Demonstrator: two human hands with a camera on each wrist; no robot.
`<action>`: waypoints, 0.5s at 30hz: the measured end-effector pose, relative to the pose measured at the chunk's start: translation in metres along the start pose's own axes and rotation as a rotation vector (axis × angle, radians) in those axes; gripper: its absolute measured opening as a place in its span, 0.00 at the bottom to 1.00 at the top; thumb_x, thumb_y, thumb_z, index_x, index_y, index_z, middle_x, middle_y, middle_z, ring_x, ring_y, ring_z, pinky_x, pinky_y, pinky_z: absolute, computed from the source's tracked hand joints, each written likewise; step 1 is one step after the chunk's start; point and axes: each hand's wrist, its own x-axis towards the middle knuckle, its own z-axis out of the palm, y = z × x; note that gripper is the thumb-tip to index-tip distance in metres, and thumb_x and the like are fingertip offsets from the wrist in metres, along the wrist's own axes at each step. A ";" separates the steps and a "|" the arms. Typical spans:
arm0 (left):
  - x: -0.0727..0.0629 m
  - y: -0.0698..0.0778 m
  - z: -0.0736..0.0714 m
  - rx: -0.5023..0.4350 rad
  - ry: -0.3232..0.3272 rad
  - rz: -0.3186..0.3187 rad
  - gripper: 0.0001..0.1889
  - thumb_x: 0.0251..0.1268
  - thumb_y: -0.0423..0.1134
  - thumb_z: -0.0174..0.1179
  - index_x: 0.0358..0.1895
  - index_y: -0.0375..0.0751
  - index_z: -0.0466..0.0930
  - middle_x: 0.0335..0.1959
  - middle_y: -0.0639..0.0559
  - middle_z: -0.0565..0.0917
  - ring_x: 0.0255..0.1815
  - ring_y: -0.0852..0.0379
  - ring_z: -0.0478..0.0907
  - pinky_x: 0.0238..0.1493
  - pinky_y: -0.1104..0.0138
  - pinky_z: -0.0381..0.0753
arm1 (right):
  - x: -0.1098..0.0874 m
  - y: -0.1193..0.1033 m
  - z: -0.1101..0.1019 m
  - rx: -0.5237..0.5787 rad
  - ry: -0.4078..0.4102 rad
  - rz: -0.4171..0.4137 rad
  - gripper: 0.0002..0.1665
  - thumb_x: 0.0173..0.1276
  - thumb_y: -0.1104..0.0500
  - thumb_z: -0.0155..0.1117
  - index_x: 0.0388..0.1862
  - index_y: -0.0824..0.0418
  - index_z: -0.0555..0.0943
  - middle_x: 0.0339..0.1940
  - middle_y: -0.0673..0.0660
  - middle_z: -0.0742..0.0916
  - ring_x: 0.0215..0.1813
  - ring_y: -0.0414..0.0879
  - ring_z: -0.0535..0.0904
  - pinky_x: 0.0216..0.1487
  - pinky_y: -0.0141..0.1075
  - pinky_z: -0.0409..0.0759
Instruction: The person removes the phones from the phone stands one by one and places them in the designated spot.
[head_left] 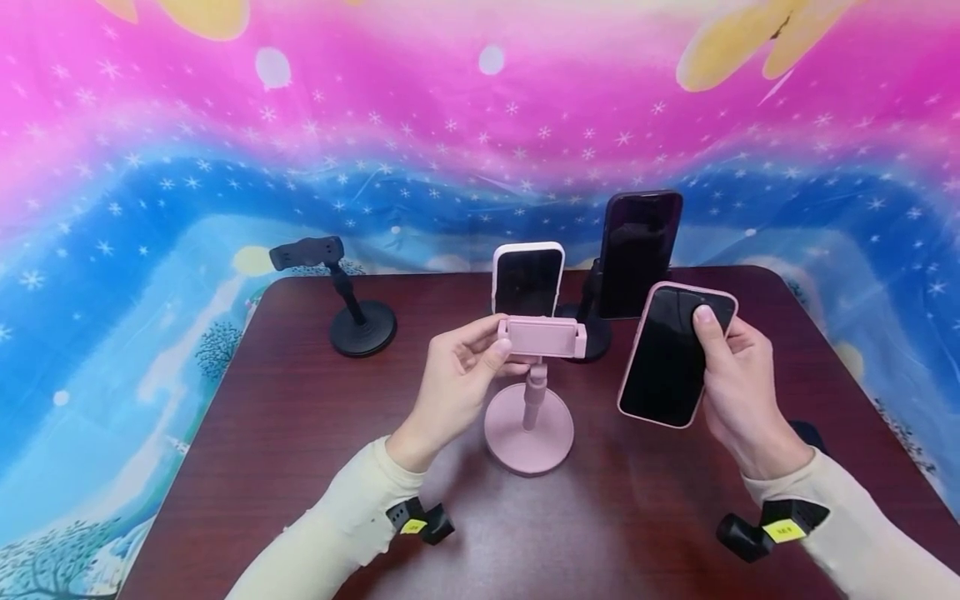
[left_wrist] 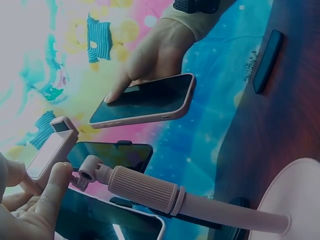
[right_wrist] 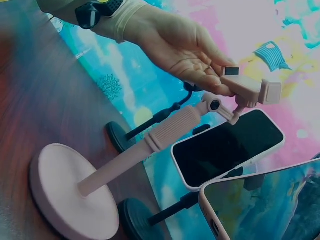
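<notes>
My left hand (head_left: 457,379) pinches the left end of the clamp on a pink phone stand (head_left: 531,429). The stand's round base rests on the table, and the clamp is upright and holds no phone. In the right wrist view, the thumb and fingers of the left hand (right_wrist: 175,47) meet at the clamp's end. To the right, my right hand (head_left: 738,392) grips a pink-cased phone (head_left: 663,358) in the air, thumb lying across its dark screen. The left wrist view shows this phone (left_wrist: 145,102) tilted, above the clamp's level and apart from it.
Behind the pink stand, a white-cased phone (head_left: 527,279) and a black phone (head_left: 640,250) stand upright in black holders. An unloaded black stand (head_left: 362,327) is at the back left. Beside the right wrist, a dark flat object (left_wrist: 268,61) lies on the table. A patterned cloth (head_left: 450,125) hangs behind.
</notes>
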 end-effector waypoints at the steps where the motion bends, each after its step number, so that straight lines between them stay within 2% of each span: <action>1: 0.000 0.001 -0.001 -0.004 0.002 0.004 0.19 0.74 0.25 0.52 0.64 0.20 0.72 0.55 0.21 0.80 0.42 0.63 0.88 0.49 0.56 0.90 | -0.001 0.000 -0.001 -0.004 -0.004 0.003 0.12 0.77 0.59 0.58 0.41 0.59 0.89 0.32 0.49 0.92 0.33 0.38 0.89 0.35 0.28 0.87; 6: -0.002 0.004 -0.004 -0.009 0.012 0.018 0.20 0.74 0.24 0.52 0.66 0.19 0.70 0.56 0.21 0.79 0.44 0.63 0.87 0.50 0.57 0.89 | -0.004 0.001 -0.007 -0.018 -0.022 0.018 0.13 0.78 0.58 0.57 0.42 0.59 0.88 0.33 0.49 0.92 0.34 0.38 0.89 0.35 0.28 0.87; 15: -0.009 0.013 -0.011 0.011 0.036 0.034 0.18 0.74 0.26 0.54 0.63 0.21 0.73 0.54 0.21 0.81 0.43 0.61 0.88 0.49 0.58 0.90 | -0.010 0.003 -0.013 -0.035 -0.042 0.031 0.13 0.79 0.60 0.56 0.41 0.58 0.88 0.32 0.49 0.92 0.33 0.38 0.89 0.34 0.28 0.87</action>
